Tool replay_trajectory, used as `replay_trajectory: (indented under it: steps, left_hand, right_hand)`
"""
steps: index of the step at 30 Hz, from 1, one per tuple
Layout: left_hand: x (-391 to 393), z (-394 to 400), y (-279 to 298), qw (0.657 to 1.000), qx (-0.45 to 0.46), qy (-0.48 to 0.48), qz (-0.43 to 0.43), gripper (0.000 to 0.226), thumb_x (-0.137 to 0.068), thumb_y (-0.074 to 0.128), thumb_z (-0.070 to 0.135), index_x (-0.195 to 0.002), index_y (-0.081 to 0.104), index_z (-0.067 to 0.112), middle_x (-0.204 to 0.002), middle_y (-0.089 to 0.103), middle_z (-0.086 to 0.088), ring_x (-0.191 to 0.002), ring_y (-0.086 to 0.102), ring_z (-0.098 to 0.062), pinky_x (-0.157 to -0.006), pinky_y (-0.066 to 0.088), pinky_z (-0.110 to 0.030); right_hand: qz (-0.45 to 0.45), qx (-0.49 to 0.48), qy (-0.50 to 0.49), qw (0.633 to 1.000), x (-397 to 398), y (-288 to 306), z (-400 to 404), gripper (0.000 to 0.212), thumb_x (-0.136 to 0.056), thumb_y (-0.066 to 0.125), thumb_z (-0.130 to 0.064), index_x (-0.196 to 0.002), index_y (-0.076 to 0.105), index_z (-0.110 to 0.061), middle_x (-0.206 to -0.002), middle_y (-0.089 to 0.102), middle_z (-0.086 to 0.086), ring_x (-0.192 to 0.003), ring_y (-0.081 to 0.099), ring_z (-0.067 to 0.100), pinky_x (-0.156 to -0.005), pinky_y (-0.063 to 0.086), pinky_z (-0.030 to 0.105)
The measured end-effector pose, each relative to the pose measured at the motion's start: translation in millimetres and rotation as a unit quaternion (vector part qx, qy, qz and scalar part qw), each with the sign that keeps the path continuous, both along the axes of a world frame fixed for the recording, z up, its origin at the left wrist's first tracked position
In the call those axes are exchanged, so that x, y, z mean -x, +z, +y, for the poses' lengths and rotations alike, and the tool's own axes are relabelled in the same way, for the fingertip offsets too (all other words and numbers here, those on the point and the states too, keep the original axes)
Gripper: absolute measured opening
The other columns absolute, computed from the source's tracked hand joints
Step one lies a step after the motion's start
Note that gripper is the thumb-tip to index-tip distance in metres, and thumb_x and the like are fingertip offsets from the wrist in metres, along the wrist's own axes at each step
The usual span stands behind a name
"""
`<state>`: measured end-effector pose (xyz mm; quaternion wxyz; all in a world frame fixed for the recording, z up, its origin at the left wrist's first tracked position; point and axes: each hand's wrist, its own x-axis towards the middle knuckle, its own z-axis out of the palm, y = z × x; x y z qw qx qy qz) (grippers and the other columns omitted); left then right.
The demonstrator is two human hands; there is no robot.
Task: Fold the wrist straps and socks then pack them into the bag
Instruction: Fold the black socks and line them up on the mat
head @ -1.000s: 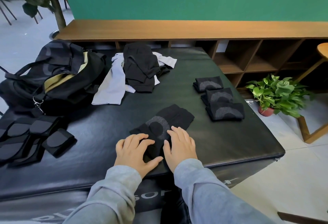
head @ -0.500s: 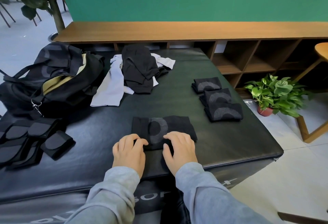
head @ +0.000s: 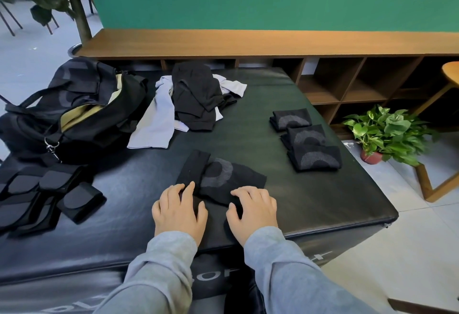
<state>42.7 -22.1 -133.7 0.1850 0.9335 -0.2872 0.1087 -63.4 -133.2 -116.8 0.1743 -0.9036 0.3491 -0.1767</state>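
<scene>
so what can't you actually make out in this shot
- Sock, head view: near edge hidden under both hands, left and right.
- Bag: inside mostly hidden by its own flaps.
- Wrist straps: cut off by the left edge; count unclear.
- Sock pile: overlapping, count unclear.

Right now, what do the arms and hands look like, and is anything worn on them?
Both arms are in loose, light grey long sleeves that end at the wrists. The left hand and right hand are bare: no gloves, rings, watch or markings visible.
</scene>
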Motion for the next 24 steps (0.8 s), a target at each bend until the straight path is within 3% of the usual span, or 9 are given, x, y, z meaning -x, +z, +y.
replay_trajectory:
  steps: [5, 9, 11, 13, 16, 19, 24]
  left_hand:
    - [-1.0, -0.5, -1.5, 0.998, -0.060, -0.012, -0.013, 0.065, -0.076, 0.034, 0.051, -0.121, 0.061, 0.012, -0.128, 0.057, -0.011, -0.124, 0.046, -0.029, -0.095, 0.024, -0.041]
    - [-0.6, 0.2, -0.3, 0.998, -0.054, -0.026, -0.028, 0.064, -0.073, 0.036, 0.052, -0.120, 0.061, 0.015, -0.126, 0.057, -0.009, -0.121, 0.044, -0.025, -0.093, 0.026, -0.040]
    - [0.7, 1.5, 1.2, 0.997, -0.023, -0.053, -0.041, 0.059, -0.072, 0.038, 0.051, -0.117, 0.062, 0.021, -0.119, 0.057, -0.006, -0.113, 0.043, -0.021, -0.090, 0.025, -0.038]
    - [2.2, 4.2, 0.9, 0.994, 0.002, -0.092, -0.057, 0.051, -0.073, 0.040, 0.049, -0.112, 0.065, 0.027, -0.106, 0.057, -0.001, -0.101, 0.043, -0.018, -0.087, 0.026, -0.035]
    - [2.0, 7.7, -0.4, 0.988, 0.000, -0.140, -0.070, 0.044, -0.074, 0.040, 0.046, -0.106, 0.068, 0.032, -0.095, 0.057, 0.006, -0.093, 0.043, -0.012, -0.085, 0.026, -0.032]
    - [1.6, 6.8, 1.5, 0.989, -0.011, -0.132, -0.058, 0.044, -0.076, 0.039, 0.044, -0.105, 0.069, 0.031, -0.098, 0.061, 0.007, -0.096, 0.044, -0.011, -0.085, 0.027, -0.032]
    - [1.9, 3.9, 4.2, 0.995, -0.050, -0.083, -0.009, 0.055, -0.076, 0.037, 0.050, -0.110, 0.067, 0.019, -0.116, 0.062, -0.002, -0.110, 0.048, -0.017, -0.092, 0.026, -0.035]
  right_hand:
    - [-0.035, -0.012, 0.110, 0.993, 8.2, 5.5, -1.7, 0.048, -0.078, 0.031, -0.044, -0.108, 0.066, -0.029, -0.104, 0.064, -0.018, -0.101, 0.050, 0.010, -0.089, 0.024, 0.021]
    - [-0.067, -0.010, 0.070, 0.995, 8.1, 3.6, -0.9, 0.048, -0.078, 0.034, -0.044, -0.115, 0.060, -0.027, -0.120, 0.057, -0.016, -0.114, 0.040, 0.008, -0.095, 0.022, 0.021]
    - [-0.054, -0.014, 0.018, 0.998, 3.8, 3.5, -1.6, 0.054, -0.080, 0.031, -0.047, -0.125, 0.053, -0.026, -0.135, 0.047, -0.011, -0.128, 0.032, 0.012, -0.106, 0.018, 0.026]
    - [-0.004, -0.040, -0.010, 0.999, -0.2, 3.7, -3.4, 0.054, -0.088, 0.033, -0.045, -0.137, 0.041, -0.027, -0.150, 0.028, -0.008, -0.141, 0.013, 0.013, -0.116, 0.006, 0.032]
    - [0.052, -0.063, -0.024, 0.996, -5.6, 3.6, -7.4, 0.053, -0.095, 0.038, -0.041, -0.145, 0.026, -0.030, -0.158, 0.008, -0.006, -0.145, -0.005, 0.014, -0.117, -0.006, 0.034]
    - [0.049, -0.055, -0.025, 0.997, -5.1, 2.8, -8.4, 0.051, -0.095, 0.038, -0.043, -0.143, 0.031, -0.030, -0.156, 0.014, -0.007, -0.145, 0.003, 0.013, -0.117, -0.001, 0.033]
    - [-0.004, -0.033, 0.007, 0.999, 0.4, 2.7, -2.5, 0.064, -0.076, 0.020, -0.052, -0.120, 0.059, -0.027, -0.132, 0.051, -0.014, -0.123, 0.042, 0.015, -0.098, 0.022, 0.025]
